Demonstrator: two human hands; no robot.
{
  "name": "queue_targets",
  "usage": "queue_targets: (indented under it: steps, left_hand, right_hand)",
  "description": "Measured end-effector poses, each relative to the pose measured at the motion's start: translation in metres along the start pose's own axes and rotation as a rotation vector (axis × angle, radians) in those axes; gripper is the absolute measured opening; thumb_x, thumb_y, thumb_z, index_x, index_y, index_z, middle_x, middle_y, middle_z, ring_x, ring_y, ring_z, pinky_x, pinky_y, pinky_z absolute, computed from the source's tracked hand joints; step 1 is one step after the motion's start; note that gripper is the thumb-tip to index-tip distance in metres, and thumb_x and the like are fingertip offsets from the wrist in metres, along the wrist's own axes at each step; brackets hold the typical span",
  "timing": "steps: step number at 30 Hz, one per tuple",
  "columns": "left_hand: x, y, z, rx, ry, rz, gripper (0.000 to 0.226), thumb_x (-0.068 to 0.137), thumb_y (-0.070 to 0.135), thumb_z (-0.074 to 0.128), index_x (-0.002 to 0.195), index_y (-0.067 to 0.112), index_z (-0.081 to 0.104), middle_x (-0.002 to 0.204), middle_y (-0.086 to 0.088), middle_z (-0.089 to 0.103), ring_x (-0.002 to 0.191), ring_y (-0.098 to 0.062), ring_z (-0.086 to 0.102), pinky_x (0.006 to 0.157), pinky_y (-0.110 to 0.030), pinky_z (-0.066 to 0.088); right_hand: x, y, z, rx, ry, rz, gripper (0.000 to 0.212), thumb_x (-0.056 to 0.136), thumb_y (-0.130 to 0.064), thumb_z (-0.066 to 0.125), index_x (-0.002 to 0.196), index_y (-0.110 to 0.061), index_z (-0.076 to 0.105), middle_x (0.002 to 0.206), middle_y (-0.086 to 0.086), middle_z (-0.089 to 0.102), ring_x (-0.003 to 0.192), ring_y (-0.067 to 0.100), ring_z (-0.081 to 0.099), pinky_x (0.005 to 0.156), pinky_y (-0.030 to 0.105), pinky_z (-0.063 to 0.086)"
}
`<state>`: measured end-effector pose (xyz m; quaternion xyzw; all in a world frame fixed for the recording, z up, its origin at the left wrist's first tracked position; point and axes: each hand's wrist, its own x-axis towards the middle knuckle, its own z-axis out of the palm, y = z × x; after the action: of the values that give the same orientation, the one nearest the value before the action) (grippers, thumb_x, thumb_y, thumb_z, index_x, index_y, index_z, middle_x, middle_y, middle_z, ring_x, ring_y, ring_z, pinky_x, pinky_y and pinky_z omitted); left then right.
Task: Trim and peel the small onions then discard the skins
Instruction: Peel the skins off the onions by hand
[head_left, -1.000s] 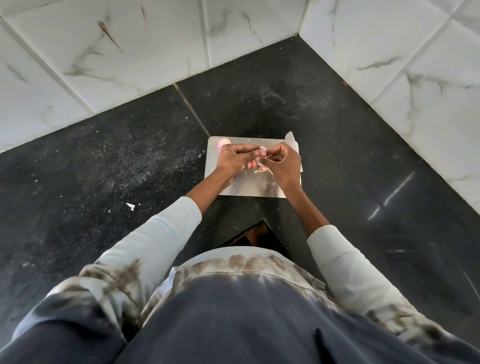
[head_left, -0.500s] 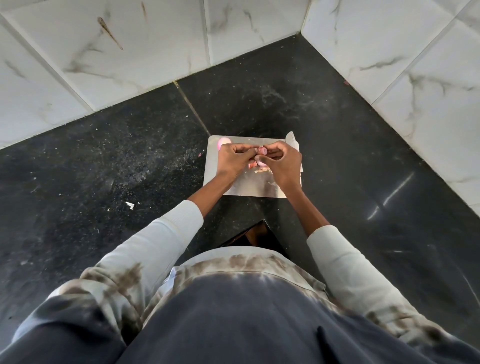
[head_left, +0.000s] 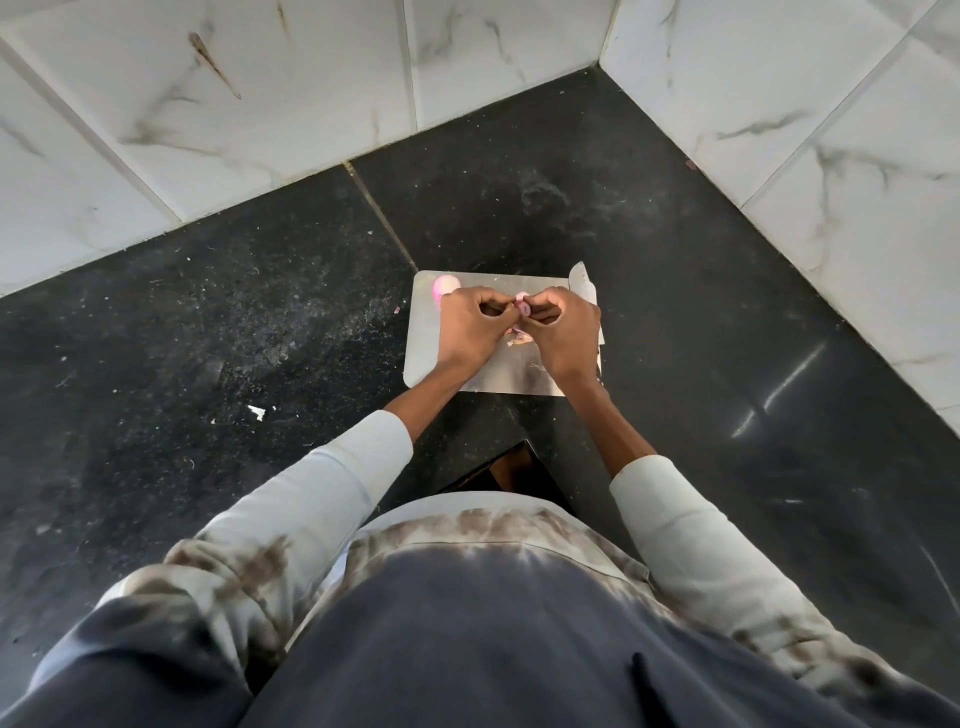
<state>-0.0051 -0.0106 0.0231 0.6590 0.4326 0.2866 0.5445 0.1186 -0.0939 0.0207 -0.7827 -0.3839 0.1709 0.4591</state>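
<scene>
Onion (head_left: 523, 304) pinched betw. both hands (head_left: 519, 332).

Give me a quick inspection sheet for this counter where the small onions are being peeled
Surface: black speckled counter, dusty, steel board on it.
Job's things: small onion held between both hands; peeled onion at the board's far left corner; skins under the hands.
Clutter: white scrap on the counter.
Grip: left hand and right hand both pinch the onion.
Cables: nothing seen.
Surroundings: white marble-look wall tiles; knife blade behind the right hand.
</scene>
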Motion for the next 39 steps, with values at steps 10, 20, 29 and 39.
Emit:
queue_targets:
  steps: [10, 20, 29, 39]
  left_hand:
    - [-0.002, -0.005, 0.002, 0.088, 0.065, 0.026, 0.015, 0.093, 0.016, 0.083, 0.105, 0.007, 0.082, 0.099, -0.003, 0.082, 0.089, -0.014, 0.078, 0.085, -0.031, 0.067]
    - [0.005, -0.003, -0.006, -0.047, -0.010, -0.020, 0.018, 0.101, 0.011, 0.073, 0.116, 0.007, 0.082, 0.107, -0.005, 0.083, 0.097, -0.017, 0.080, 0.094, -0.040, 0.065]
    - [0.007, -0.001, -0.011, 0.033, -0.016, 0.043, 0.016, 0.091, 0.019, 0.086, 0.104, 0.009, 0.085, 0.094, 0.000, 0.084, 0.083, -0.012, 0.080, 0.083, -0.034, 0.068]
    - [0.014, 0.001, -0.010, 0.048, 0.015, -0.014, 0.014, 0.090, 0.018, 0.086, 0.099, 0.007, 0.084, 0.089, -0.004, 0.082, 0.079, -0.016, 0.079, 0.076, -0.029, 0.067]
  right_hand:
    - [-0.004, -0.001, -0.002, 0.097, -0.051, 0.023, 0.017, 0.087, -0.018, 0.087, 0.097, -0.006, 0.081, 0.085, -0.006, 0.076, 0.077, 0.002, 0.074, 0.069, 0.011, 0.056]
    - [0.005, 0.002, -0.006, 0.200, -0.035, 0.078, 0.025, 0.090, -0.020, 0.085, 0.112, -0.010, 0.081, 0.100, -0.004, 0.080, 0.090, 0.005, 0.077, 0.084, 0.014, 0.059]
    - [0.003, 0.006, 0.000, 0.162, -0.029, 0.087, 0.021, 0.092, -0.023, 0.084, 0.111, -0.014, 0.081, 0.102, -0.004, 0.081, 0.092, 0.011, 0.078, 0.091, 0.026, 0.063]
    - [0.003, 0.002, -0.008, 0.170, -0.098, 0.050, 0.025, 0.092, -0.022, 0.083, 0.115, -0.014, 0.081, 0.104, -0.005, 0.081, 0.095, 0.005, 0.077, 0.090, 0.020, 0.061]
